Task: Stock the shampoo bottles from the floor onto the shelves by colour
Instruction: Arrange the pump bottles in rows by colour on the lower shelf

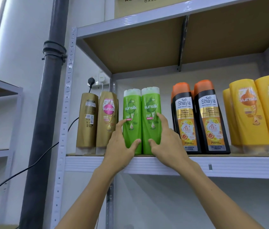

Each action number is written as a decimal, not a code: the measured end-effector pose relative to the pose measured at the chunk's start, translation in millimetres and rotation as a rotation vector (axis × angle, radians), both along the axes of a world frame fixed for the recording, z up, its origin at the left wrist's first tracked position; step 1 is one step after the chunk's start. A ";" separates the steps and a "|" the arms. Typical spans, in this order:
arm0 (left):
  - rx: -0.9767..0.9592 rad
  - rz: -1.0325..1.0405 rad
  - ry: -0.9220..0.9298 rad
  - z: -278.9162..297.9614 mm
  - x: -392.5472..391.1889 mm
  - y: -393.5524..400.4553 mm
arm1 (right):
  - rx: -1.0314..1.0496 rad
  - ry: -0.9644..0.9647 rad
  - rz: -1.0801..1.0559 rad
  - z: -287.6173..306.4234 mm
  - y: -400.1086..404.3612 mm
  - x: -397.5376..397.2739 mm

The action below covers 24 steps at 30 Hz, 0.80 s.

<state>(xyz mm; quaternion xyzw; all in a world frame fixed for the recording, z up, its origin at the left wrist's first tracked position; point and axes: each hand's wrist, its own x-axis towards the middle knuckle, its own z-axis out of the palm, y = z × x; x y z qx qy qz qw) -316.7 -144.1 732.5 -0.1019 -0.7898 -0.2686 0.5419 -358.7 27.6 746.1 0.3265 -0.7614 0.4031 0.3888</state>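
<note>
A: Head view: what is held by the hands?

B: Two green plastic shampoo bottles with pale translucent caps are stood upright, side by side and touching, at the front of the grey metal shelf point(163, 164). The left green bottle point(131, 116) is gripped low down by the left hand point(119, 146), thumb on its front and a finger laid up its left edge. The right green bottle point(150, 116) is gripped by the right hand point(168, 142) in the same mirrored way, thumb in front and fingers on its right side.

A: And what is seen around them?

B: Just to the left, two gold bottles point(97, 119) are stood, one turned with its back label outward. To the right, apart from the green pair, black bottles with orange caps point(196, 119) are lined up, and further right yellow bottles point(252, 111) are set. A dark drainpipe point(47, 103) is fixed to the wall left of the rack, and a black plug point(91, 80) is seen in a wall socket behind the gold bottles.
</note>
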 end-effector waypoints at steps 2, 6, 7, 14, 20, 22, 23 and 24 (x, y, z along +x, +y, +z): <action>-0.008 0.006 0.004 -0.6 0.7 -0.1 | 0.019 -0.001 -0.004 0.4 0.7 -0.6; -0.055 0.058 0.029 -5.1 -0.6 -0.7 | 0.054 -0.030 -0.032 -1.6 3.1 0.3; -0.053 0.069 0.034 -5.6 -0.9 -1.0 | 0.053 -0.036 -0.036 -1.5 3.4 0.2; -0.046 0.080 0.064 -5.8 -1.2 -1.1 | 0.036 -0.044 0.018 -1.1 4.7 -3.6; -0.049 0.079 0.060 -5.1 -1.4 -3.8 | 0.074 -0.062 0.036 -0.2 8.3 2.3; -0.056 0.084 0.054 -5.5 -1.2 -5.5 | 0.065 -0.061 0.048 -0.4 9.3 3.9; -0.060 0.087 0.053 -5.9 -1.5 -5.8 | 0.057 -0.063 0.049 -0.3 9.8 4.1; -0.062 0.089 0.052 -6.0 -1.5 -5.9 | 0.051 -0.068 0.052 0.1 10.4 4.5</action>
